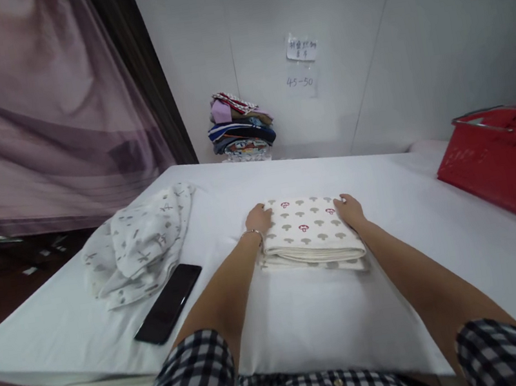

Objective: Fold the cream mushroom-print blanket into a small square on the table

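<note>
A folded white cloth (pixel 312 227) with grey and red mushroom prints lies in several layers on the white-covered table in front of me. My left hand (pixel 259 219) grips its far left corner, a thin bracelet around the wrist. At the opposite corner, my right hand (pixel 349 210) holds the cloth's right edge with the fingers curled. The undersides of the layers are hidden; their folded edges face me. To the left sits a crumpled white cloth (pixel 143 244) with small grey prints, apart from my hands. Between it and my left forearm lies a black phone (pixel 168 303).
A red plastic basket (pixel 508 166) stands at the table's right side. Beyond the far edge is a stack of folded fabrics (pixel 242 127) against the wall. Handwritten paper signs (pixel 301 49) hang there. A pink curtain (pixel 33 104) borders the left. The white table (pixel 403 307) ends near my body.
</note>
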`<control>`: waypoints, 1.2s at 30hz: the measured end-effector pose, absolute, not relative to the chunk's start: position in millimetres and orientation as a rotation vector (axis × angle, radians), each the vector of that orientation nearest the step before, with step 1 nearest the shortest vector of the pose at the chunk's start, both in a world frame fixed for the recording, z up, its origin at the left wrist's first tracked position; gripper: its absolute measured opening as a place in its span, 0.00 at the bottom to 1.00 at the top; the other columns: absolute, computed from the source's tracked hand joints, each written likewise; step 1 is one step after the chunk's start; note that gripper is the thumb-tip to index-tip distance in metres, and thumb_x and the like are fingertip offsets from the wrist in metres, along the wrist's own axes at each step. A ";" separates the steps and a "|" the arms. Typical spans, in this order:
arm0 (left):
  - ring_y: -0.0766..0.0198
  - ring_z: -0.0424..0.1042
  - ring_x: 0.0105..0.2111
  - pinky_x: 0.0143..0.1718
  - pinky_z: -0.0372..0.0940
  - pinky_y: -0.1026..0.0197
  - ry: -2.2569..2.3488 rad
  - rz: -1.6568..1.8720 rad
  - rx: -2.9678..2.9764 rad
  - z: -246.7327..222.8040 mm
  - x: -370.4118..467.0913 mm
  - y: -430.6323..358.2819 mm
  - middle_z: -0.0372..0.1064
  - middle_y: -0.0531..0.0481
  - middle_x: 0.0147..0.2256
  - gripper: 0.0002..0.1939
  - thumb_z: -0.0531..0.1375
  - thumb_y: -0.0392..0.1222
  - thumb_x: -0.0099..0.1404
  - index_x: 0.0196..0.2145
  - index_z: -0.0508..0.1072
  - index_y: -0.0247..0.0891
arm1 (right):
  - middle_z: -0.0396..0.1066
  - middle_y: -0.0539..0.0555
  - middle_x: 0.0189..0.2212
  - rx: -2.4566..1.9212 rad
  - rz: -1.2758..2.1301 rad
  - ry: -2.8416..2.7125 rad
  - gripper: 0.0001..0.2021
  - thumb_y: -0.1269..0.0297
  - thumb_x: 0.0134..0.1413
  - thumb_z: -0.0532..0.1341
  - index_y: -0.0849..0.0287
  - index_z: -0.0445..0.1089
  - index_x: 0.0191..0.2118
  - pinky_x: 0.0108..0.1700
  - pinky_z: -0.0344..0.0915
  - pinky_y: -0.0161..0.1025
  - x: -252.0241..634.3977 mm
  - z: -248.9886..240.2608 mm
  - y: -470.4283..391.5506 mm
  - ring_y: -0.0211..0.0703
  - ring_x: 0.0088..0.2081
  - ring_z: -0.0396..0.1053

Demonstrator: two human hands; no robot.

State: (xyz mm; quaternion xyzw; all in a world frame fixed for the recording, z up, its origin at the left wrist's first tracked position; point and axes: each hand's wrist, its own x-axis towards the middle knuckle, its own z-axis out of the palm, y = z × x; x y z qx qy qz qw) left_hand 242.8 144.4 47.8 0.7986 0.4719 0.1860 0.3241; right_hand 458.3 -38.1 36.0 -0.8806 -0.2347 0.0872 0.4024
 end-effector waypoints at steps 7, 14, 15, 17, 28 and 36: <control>0.56 0.69 0.44 0.44 0.61 0.59 1.194 0.481 2.115 37.6 234.6 143.4 0.70 0.43 0.45 0.21 0.53 0.50 0.61 0.49 0.67 0.38 | 0.65 0.64 0.51 -2.294 0.180 -0.630 0.28 0.56 0.54 0.52 0.66 0.58 0.58 0.55 0.54 0.46 458.2 30.9 -40.8 0.54 0.52 0.62; 0.62 0.68 0.43 0.42 0.64 0.61 1.005 0.722 2.135 41.0 178.6 109.9 0.67 0.46 0.47 0.19 0.53 0.49 0.62 0.48 0.67 0.40 | 0.71 0.60 0.41 -2.289 0.381 -0.699 0.40 0.47 0.49 0.56 0.60 0.45 0.64 0.43 0.64 0.43 437.3 40.7 -92.4 0.50 0.39 0.70; 0.62 0.68 0.43 0.42 0.64 0.61 0.948 0.770 2.150 39.6 166.8 102.6 0.66 0.47 0.48 0.18 0.53 0.49 0.62 0.48 0.67 0.41 | 0.72 0.59 0.40 -2.295 0.381 -0.731 0.40 0.46 0.49 0.56 0.60 0.45 0.64 0.40 0.65 0.42 430.6 41.1 -102.9 0.49 0.37 0.71; 0.62 0.66 0.46 0.44 0.64 0.60 0.802 0.831 2.216 36.3 145.7 88.0 0.65 0.48 0.48 0.17 0.55 0.49 0.62 0.47 0.68 0.42 | 0.71 0.58 0.39 -2.327 0.308 -0.832 0.39 0.45 0.50 0.54 0.58 0.46 0.64 0.38 0.65 0.42 415.6 41.6 -122.0 0.47 0.34 0.71; 0.60 0.63 0.50 0.50 0.59 0.52 0.363 0.826 2.743 33.1 143.9 60.7 0.68 0.47 0.46 0.12 0.53 0.42 0.65 0.44 0.70 0.41 | 0.67 0.57 0.50 -1.959 -0.229 -1.777 0.17 0.56 0.57 0.54 0.55 0.68 0.49 0.53 0.58 0.53 363.9 33.1 -148.6 0.52 0.53 0.61; 0.61 0.66 0.45 0.46 0.61 0.54 0.375 0.762 2.746 32.2 141.1 62.7 0.70 0.48 0.42 0.12 0.48 0.40 0.67 0.41 0.70 0.40 | 0.70 0.54 0.48 -1.964 -0.135 -1.628 0.16 0.57 0.60 0.50 0.53 0.70 0.47 0.52 0.62 0.48 372.1 25.1 -155.4 0.48 0.50 0.65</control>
